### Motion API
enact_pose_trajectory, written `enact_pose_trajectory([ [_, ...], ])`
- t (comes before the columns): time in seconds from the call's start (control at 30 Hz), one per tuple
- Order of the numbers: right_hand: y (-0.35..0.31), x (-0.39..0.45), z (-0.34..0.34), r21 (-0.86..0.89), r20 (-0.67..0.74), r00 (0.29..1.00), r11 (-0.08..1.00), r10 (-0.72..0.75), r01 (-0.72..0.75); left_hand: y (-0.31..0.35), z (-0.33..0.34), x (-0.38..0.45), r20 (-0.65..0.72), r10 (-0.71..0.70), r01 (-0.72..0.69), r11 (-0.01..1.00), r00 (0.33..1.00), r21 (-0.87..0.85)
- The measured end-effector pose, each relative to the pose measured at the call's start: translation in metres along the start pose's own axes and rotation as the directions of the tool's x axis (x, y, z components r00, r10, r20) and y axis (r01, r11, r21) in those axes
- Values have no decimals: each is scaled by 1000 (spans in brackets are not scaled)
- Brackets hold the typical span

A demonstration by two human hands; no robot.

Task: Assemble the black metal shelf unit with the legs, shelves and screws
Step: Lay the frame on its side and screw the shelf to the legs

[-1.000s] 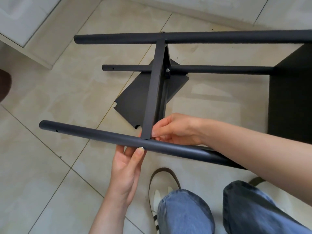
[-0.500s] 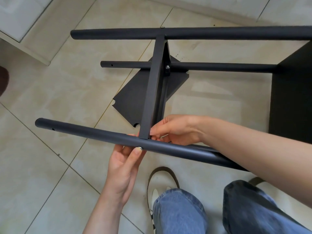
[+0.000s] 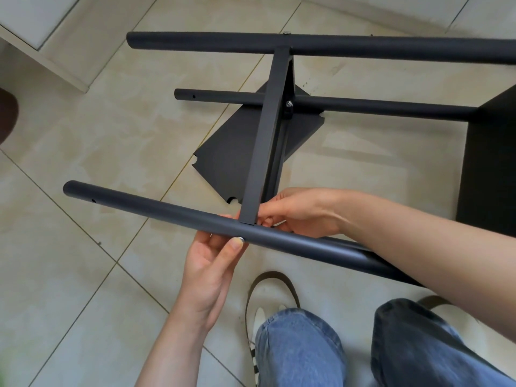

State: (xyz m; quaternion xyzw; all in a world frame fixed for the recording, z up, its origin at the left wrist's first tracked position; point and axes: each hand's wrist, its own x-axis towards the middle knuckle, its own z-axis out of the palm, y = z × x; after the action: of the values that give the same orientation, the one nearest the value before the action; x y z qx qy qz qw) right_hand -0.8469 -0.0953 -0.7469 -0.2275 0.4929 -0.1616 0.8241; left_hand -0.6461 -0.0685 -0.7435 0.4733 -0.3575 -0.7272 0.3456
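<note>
The left hand (image 3: 208, 263) grips the nearest leg (image 3: 156, 209) from below, thumb pressing a screw (image 3: 239, 239). The right hand (image 3: 300, 212) has its fingers (image 3: 268, 216) curled at the shelf edge (image 3: 262, 141); what they pinch is hidden. Beyond, a loose shelf (image 3: 229, 155) lies on the floor (image 3: 97, 135).

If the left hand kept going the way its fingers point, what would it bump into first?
Almost surely the near leg: the left hand already touches it, thumb by the screw.

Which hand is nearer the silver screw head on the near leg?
Left. Its thumb tip touches the screw head from below; the left hand is under the leg. The right hand sits beyond the leg.
</note>
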Motion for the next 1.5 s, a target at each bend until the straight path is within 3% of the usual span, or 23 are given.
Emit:
enact_pose_trajectory([
  [0.3,4,-8,-9,53,64,997,998,-31,28,1,0,0,-4,0,0,1000,1000,15],
  [1.37,-1,0,-2,41,-13,1000,999,2,-1,-2,-3,3,-31,-15,15,1000,999,13],
  [1.5,0,-7,-12,65,55,998,998,22,-25,-3,-3,4,-35,-18,19,1000,999,15],
])
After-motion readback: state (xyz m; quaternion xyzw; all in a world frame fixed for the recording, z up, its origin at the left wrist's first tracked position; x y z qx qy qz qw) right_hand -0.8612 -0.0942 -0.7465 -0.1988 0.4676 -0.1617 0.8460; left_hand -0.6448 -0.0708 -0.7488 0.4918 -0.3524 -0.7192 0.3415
